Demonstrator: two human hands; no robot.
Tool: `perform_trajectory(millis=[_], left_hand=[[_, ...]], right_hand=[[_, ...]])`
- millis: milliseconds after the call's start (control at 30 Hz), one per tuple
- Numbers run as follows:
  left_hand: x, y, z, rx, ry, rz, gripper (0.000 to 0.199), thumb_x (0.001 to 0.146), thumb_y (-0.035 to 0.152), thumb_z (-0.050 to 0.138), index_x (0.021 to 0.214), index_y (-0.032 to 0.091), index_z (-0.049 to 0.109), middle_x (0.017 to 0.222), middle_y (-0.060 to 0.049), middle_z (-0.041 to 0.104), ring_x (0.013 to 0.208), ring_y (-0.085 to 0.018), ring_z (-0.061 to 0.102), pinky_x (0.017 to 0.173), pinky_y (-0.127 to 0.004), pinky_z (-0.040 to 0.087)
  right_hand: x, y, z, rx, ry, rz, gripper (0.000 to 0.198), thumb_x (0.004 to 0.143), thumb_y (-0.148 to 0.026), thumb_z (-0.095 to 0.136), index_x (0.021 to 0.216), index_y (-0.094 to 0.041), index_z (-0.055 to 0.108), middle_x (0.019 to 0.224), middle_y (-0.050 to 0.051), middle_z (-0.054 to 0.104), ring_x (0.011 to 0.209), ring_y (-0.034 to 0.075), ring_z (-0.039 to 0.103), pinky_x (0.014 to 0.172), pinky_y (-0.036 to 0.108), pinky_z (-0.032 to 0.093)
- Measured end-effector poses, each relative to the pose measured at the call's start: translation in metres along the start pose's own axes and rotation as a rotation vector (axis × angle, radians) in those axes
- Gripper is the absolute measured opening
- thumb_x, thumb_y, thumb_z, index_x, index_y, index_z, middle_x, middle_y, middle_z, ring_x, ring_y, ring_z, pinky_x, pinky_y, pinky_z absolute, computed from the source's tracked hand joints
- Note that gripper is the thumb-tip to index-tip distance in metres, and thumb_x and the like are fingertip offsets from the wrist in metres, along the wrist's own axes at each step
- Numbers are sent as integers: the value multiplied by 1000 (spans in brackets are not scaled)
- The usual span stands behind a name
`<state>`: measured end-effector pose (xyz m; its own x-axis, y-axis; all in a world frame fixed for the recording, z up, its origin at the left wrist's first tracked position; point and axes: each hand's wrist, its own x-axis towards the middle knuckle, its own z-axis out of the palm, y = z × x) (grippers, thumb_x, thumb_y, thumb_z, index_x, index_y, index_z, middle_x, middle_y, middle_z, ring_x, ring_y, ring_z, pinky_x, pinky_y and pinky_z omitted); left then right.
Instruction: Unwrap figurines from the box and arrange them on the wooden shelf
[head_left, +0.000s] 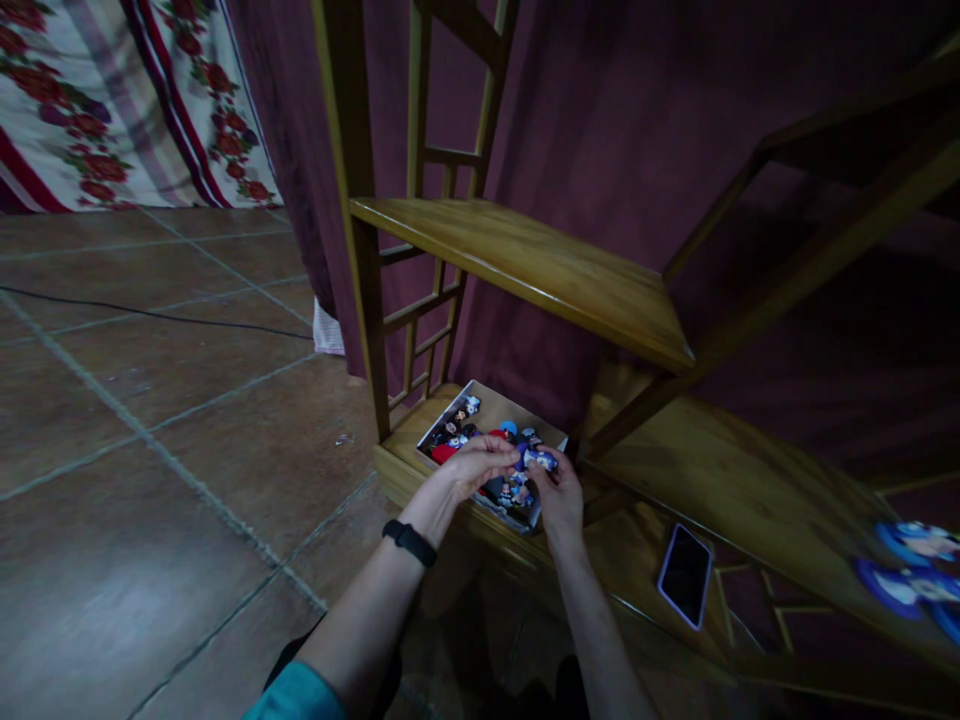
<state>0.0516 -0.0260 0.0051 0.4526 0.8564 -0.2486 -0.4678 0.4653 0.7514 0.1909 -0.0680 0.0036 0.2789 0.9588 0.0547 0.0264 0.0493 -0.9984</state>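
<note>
A small blue and white figurine (pixel 537 459) is pinched between my two hands, above an open shallow box. My left hand (pixel 480 464), with a dark band on its wrist, grips the figurine's left end between thumb and fingers. On the other side, my right hand (pixel 561 492) has its fingers closed around the right end. Several small figures in red, black, blue and white lie in the box (pixel 489 402), which sits on the low wooden shelf. My hands partly cover the box's near side, so some of its contents are hidden.
A wooden shelf board (pixel 525 255) juts out above the box. To the right, a phone (pixel 685 575) lies on the lower board. Blue and white figures (pixel 919 570) stand or lie at the far right. A black cable (pixel 157 313) crosses the tiled floor.
</note>
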Motion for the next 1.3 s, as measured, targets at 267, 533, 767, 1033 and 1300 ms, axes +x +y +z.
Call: perform_trajectory(millis=[267, 533, 767, 1033, 1300], left_hand=[[0, -2, -3, -8, 3, -20, 17, 56, 12, 76, 67, 8, 64, 65, -3, 65, 60, -8, 60, 66, -19, 49], [2, -3, -8, -6, 0, -47, 16, 59, 12, 75, 70, 8, 64, 68, -4, 65, 62, -8, 61, 67, -18, 50], [2, -3, -10, -17, 22, -64, 16, 59, 9, 75, 72, 8, 65, 68, -4, 65, 62, -8, 61, 67, -18, 51], [1, -2, -11, -17, 31, -101, 18, 57, 10, 75, 72, 8, 64, 67, -4, 65, 60, -9, 62, 65, -20, 52], [-1, -3, -9, 7, 38, -72, 21, 55, 14, 77, 71, 9, 63, 66, -4, 64, 60, -10, 61, 65, -22, 51]], right_hand=[[-1, -1, -1, -53, -26, -8, 33, 68, -37, 60, 97, -20, 59, 78, 1, 66, 66, 16, 59, 61, 28, 47], [1, 6, -2, -148, -20, -68, 34, 69, -36, 59, 98, -21, 60, 87, 2, 66, 74, 17, 59, 67, 28, 46], [0, 5, -1, -144, -21, -86, 32, 67, -35, 60, 97, -23, 61, 84, 1, 66, 73, 18, 59, 66, 29, 47], [0, 0, -3, -155, -48, -121, 24, 66, -30, 60, 90, -25, 62, 90, 1, 65, 82, 18, 58, 69, 29, 47], [-1, -1, -3, -183, -54, -120, 24, 67, -30, 59, 90, -26, 63, 87, 0, 65, 76, 17, 59, 66, 28, 47]])
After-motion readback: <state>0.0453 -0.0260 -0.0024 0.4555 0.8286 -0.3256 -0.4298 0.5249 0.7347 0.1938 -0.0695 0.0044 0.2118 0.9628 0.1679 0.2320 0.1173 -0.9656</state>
